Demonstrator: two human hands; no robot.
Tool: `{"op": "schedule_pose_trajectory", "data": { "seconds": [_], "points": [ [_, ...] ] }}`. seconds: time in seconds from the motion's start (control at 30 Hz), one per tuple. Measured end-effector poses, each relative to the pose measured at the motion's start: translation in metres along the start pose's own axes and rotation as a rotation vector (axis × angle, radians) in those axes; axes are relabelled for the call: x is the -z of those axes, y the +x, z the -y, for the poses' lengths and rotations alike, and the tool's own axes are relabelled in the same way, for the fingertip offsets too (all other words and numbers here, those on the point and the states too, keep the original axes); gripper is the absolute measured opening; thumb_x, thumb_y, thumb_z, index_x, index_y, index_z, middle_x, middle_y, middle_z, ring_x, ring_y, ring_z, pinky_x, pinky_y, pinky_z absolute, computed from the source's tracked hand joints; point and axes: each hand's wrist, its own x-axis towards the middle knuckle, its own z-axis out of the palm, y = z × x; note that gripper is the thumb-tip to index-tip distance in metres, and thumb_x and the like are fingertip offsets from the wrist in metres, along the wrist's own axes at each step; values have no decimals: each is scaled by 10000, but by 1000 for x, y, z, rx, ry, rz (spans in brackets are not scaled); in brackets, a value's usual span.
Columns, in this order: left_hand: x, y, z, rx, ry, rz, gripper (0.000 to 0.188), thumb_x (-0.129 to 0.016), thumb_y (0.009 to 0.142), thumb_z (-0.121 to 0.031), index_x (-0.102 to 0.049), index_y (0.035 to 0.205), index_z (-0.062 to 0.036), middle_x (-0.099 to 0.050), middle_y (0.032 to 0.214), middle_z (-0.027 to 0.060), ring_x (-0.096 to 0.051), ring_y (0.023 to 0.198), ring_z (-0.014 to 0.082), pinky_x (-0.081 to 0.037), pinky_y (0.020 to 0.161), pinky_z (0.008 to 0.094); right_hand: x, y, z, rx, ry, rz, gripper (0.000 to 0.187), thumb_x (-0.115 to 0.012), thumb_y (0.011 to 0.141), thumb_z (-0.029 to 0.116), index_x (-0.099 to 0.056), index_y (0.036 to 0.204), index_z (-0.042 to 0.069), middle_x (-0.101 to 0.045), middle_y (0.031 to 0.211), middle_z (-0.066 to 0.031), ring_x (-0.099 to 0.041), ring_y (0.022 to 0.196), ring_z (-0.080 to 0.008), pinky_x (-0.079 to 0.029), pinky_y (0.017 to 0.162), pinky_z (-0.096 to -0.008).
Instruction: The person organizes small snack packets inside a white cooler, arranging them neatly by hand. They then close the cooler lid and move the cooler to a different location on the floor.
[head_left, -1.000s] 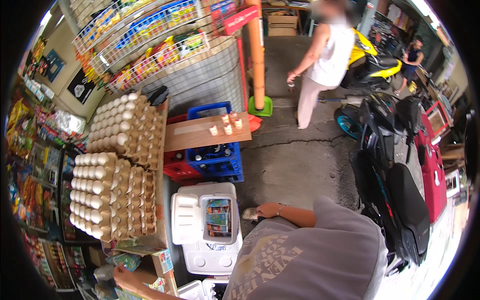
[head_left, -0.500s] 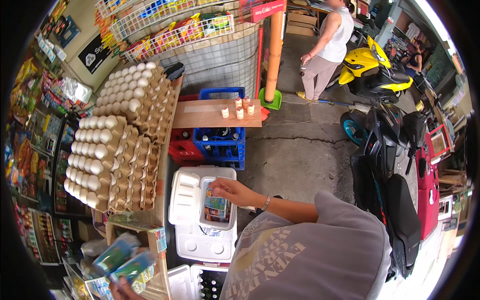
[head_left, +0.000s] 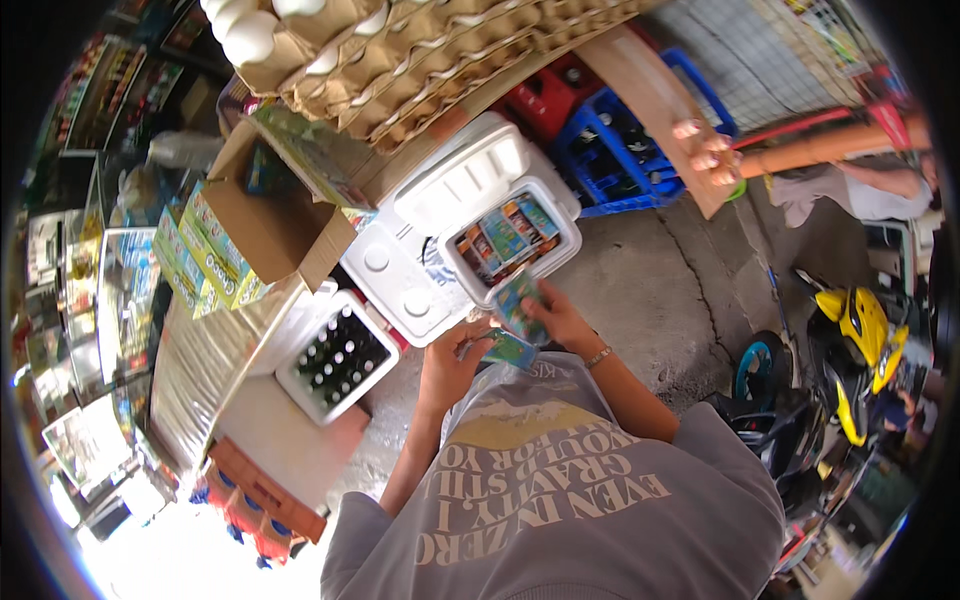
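Both hands are close together in front of my shirt, just below an open white cooler [head_left: 572, 250]. My left hand [head_left: 449, 364] has its fingers closed on a flat blue-green packet [head_left: 513, 350]. In my right hand [head_left: 562, 318] is another blue-green packet [head_left: 515, 298], held upright near the cooler's lower rim. Inside the cooler several packets [head_left: 508, 238] in blue, green and brown-red lie in rows. Its white lid [head_left: 463, 186] is tilted up along the upper left side.
An opened cardboard box [head_left: 255, 225] stands left on the counter beside green-yellow cartons [head_left: 207, 255]. Below it, an open cooler [head_left: 300, 385] holds dark bottles. Stacked egg trays [head_left: 400, 75] fill the top. Blue crate [head_left: 655, 190], plank with small bottles [head_left: 640, 85] and scooters [head_left: 860, 330] are at right.
My left hand has brought its packets from the cardboard box to my front. My right hand has come out of the cooler and now holds a packet. The view has turned.
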Motion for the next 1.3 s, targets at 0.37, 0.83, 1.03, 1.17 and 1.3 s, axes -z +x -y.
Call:
{"op": "schedule_pose_trajectory", "data": {
  "seconds": [0.37,0.83,1.03,1.17,1.3],
  "points": [
    [-5,46,115,304,-296,-405,197,-758,855,-103,-647,969,13,-687,865,58,-614,808,101,-484,755,253,80,135,-7,273,-1063,-585,421,-626,943,313,-539,1201,-8,-628,1071,-206,-602,978,-395,-489,833,-437],
    [-121,222,221,364,-201,-576,484,-644,956,-363,-536,1176,55,-627,1082,168,-599,964,248,-484,842,348,68,182,-62,185,-1645,-164,522,-586,890,131,-462,1381,0,-520,1342,-201,-506,1243,-294,-489,956,-345],
    [-158,232,212,349,99,-396,576,-689,847,-133,-423,1322,56,-554,1259,281,-553,1180,412,-441,979,429,85,172,-84,395,-1666,-279,480,-580,874,118,-507,1330,-12,-544,1295,-174,-553,1136,-265,-512,881,-314],
    [-166,232,225,52,242,-414,670,-680,803,-12,-382,1400,44,-517,1340,255,-535,1210,420,-437,998,439,82,167,-75,309,-1614,-166,427,-578,874,112,-535,1285,5,-551,1248,-156,-543,1149,-274,-510,922,-339],
    [-162,237,219,74,278,-377,654,-674,799,5,-428,1406,-2,-581,1280,215,-583,1137,370,-458,958,430,89,167,-76,355,-1475,-158,381,-572,885,102,-545,1257,25,-520,1283,-184,-529,1197,-311,-501,965,-370]
  ]
}}
